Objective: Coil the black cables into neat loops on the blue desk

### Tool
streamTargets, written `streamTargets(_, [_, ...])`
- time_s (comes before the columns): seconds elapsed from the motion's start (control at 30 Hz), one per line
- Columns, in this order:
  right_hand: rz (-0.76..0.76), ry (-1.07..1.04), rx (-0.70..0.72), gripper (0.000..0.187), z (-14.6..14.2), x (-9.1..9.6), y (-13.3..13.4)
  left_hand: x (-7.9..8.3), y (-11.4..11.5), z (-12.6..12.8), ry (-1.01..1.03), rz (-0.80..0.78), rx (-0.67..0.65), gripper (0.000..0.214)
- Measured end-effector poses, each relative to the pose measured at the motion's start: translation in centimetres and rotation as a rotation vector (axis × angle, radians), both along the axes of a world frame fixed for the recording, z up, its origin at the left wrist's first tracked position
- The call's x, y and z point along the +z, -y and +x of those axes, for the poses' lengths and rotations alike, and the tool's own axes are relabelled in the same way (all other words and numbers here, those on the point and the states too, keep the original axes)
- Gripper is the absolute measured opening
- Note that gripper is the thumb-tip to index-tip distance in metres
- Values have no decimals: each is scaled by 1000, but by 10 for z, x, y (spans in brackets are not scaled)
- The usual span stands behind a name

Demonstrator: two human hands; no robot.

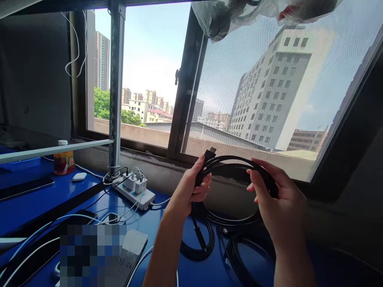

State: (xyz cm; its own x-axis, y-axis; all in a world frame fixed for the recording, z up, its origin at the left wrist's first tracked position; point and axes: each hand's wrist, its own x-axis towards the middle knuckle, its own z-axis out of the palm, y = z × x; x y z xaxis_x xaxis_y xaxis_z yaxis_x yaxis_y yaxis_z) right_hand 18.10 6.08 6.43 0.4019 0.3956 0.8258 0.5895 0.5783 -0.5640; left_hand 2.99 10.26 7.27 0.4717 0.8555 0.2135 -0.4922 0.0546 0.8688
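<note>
A coiled black HDMI cable [230,158] is held up between my two hands above the blue table. My left hand [196,187] is closed around the coil's left side, and the cable's plug [211,152] sticks up past the thumb. On the other side of the loop, my right hand [278,195] has its fingers and thumb wrapped round the strands. Beneath the hands, another black cable coil [209,249] lies on the table. A further black cable coil [236,255] rests to its right, partly hidden by my right forearm.
A white power strip [134,195] with chargers and trailing cables stands at the left. Near it are a phone [134,249], a white case [79,177] and a bottle [64,159]. A metal shelf post [116,87] rises before the window. Plastic-wrapped items [218,20] hang overhead.
</note>
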Motion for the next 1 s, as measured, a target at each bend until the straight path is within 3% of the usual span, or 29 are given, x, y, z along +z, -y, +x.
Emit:
streamTargets(0.17, [9,49,-23,35,-6,3,4,2,1,-4,-16,21,50,49])
streamTargets(0.5, [37,155,-27,26,-6,1,7,-1,2,-6,-61,131,18,38])
streamTargets(0.67, [102,233,-16,16,-10,3,8,-3,-1,-5,-76,126,7,39])
streamTargets(1.0, [122,322,-14,12,-8,2,7,-1,5,-1,-36,114,52,37])
